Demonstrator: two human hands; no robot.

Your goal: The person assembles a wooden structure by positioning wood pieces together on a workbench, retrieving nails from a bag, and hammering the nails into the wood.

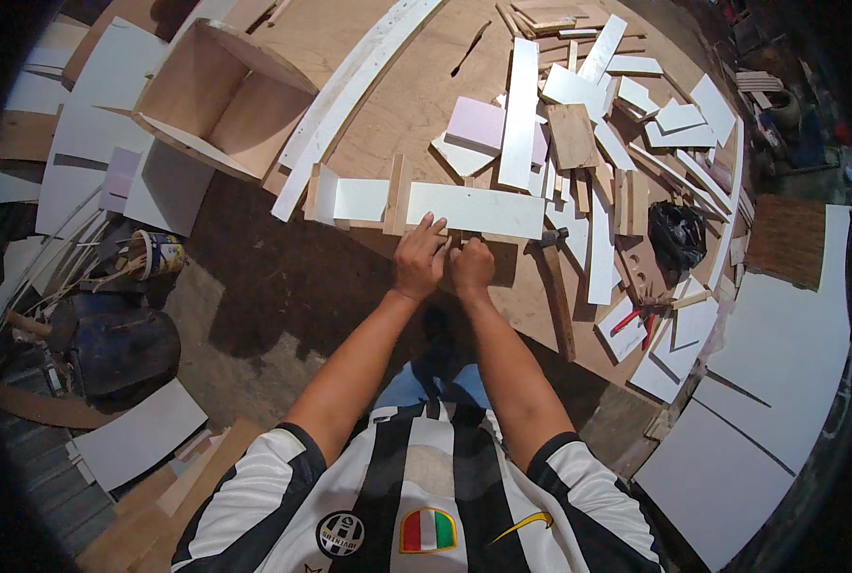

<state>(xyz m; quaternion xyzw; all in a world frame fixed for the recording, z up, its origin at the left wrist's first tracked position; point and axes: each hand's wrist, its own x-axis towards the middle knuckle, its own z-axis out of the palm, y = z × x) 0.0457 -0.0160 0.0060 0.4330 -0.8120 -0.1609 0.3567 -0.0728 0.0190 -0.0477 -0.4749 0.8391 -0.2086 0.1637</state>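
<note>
In front of me lies a narrow wooden frame (483,208) with a white-faced board and short upright pieces across it. My left hand (419,258) grips its near edge, fingertips over the white face beside a bare wooden crosspiece (397,194). Close to its right, my right hand (473,265) is closed against the same edge; whatever its fingers hold is hidden. A hammer (557,296) with a dark head and worn wooden handle rests right of the frame, its head near the board's end.
White and bare wood offcuts (578,91) pile up at the right, with red-handled pliers (641,325) and a black plastic bag (677,236). An open wooden box (225,100) and a long white strip (349,86) lie at the far left. A bucket (163,253) stands left of me.
</note>
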